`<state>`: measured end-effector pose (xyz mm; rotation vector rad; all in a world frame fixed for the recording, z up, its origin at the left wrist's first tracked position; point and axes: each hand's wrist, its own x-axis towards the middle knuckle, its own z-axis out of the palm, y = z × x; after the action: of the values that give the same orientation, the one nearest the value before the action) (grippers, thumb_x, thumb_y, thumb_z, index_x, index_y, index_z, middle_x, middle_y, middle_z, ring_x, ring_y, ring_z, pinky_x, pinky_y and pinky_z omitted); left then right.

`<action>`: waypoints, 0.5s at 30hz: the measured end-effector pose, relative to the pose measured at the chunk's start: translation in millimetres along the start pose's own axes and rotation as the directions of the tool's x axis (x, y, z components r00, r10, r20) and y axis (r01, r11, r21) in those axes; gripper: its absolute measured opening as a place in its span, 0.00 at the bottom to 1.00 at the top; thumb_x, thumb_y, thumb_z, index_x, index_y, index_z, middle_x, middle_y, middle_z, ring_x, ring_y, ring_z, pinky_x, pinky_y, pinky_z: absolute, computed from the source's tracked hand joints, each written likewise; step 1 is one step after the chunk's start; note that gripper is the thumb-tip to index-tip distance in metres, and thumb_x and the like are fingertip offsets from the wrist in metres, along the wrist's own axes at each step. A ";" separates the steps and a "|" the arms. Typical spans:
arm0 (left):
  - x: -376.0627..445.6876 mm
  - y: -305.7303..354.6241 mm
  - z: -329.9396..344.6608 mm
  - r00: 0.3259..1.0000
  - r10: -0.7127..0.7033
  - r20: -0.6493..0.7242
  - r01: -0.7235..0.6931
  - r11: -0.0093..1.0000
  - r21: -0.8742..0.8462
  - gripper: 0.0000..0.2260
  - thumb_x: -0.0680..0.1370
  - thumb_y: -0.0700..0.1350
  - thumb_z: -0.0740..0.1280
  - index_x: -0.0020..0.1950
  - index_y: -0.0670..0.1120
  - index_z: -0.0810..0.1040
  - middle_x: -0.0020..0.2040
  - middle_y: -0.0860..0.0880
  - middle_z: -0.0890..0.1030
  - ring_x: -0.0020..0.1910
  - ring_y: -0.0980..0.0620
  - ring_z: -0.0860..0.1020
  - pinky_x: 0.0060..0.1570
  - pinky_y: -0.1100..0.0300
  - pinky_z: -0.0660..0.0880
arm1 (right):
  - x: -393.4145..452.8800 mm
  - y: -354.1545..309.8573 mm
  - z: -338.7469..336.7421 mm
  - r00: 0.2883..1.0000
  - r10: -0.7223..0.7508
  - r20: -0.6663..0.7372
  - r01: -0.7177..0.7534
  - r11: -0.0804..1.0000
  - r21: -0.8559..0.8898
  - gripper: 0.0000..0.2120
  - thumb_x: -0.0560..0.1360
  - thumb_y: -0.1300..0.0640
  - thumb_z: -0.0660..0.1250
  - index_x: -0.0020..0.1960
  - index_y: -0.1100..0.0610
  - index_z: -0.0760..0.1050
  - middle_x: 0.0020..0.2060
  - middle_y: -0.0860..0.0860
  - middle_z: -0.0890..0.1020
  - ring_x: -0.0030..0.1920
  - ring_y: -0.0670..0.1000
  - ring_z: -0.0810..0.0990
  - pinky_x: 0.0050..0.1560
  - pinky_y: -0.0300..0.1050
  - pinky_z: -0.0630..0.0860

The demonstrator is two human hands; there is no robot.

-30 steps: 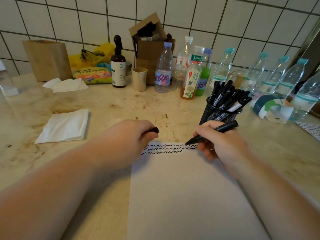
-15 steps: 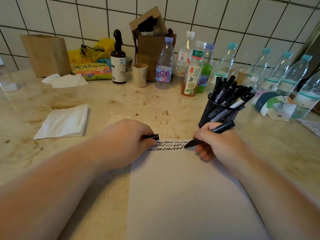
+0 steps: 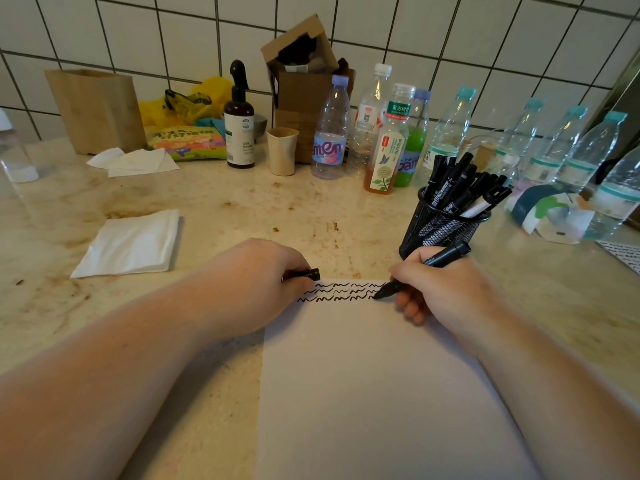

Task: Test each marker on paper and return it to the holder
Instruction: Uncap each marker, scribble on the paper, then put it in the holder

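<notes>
Three wavy rows under marker (image 3: 422, 268) tip on paper (image 3: 363, 375).

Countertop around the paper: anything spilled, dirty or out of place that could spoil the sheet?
Brown stains and dried specks mark the countertop just beyond the paper's top edge, with more smears near the napkin. The sheet itself looks clean apart from the test squiggles. The holder stands upright; nothing looks freshly spilled.

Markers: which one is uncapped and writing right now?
The marker gripped in the right hand; its tip touches the paper, while the others stand in the mesh holder.
</notes>
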<state>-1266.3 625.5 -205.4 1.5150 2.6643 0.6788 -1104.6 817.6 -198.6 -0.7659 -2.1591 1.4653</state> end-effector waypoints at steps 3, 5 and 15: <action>-0.1 -0.6 0.0 1.000 -0.003 0.005 0.003 1.000 0.007 0.10 0.79 0.58 0.62 0.51 0.56 0.81 0.41 0.57 0.81 0.39 0.61 0.77 0.39 0.62 0.76 | 2.2 2.1 -1.1 1.000 0.016 -0.018 -0.016 1.000 0.006 0.08 0.69 0.55 0.69 0.31 0.53 0.79 0.27 0.59 0.83 0.24 0.53 0.79 0.24 0.41 0.74; -0.2 -0.9 0.0 1.000 -0.002 0.002 0.002 1.000 0.014 0.11 0.79 0.58 0.62 0.51 0.56 0.81 0.41 0.57 0.82 0.39 0.61 0.77 0.40 0.62 0.76 | 3.6 3.4 -2.5 0.999 0.028 -0.032 -0.028 0.999 0.016 0.08 0.70 0.57 0.69 0.33 0.57 0.78 0.27 0.59 0.82 0.24 0.54 0.78 0.24 0.41 0.73; 0.2 -0.5 1.1 1.000 0.021 -0.020 -0.021 1.000 -0.008 0.10 0.79 0.59 0.62 0.53 0.59 0.80 0.42 0.61 0.80 0.40 0.65 0.75 0.37 0.68 0.72 | 0.5 -2.4 -6.1 0.997 -0.041 -0.065 0.048 0.993 0.110 0.08 0.70 0.51 0.72 0.33 0.51 0.80 0.25 0.52 0.79 0.23 0.49 0.73 0.23 0.40 0.70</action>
<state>-1266.6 625.8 -206.5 1.5451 2.6600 0.7088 -1101.7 821.5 -194.2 -0.7099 -2.0163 1.5050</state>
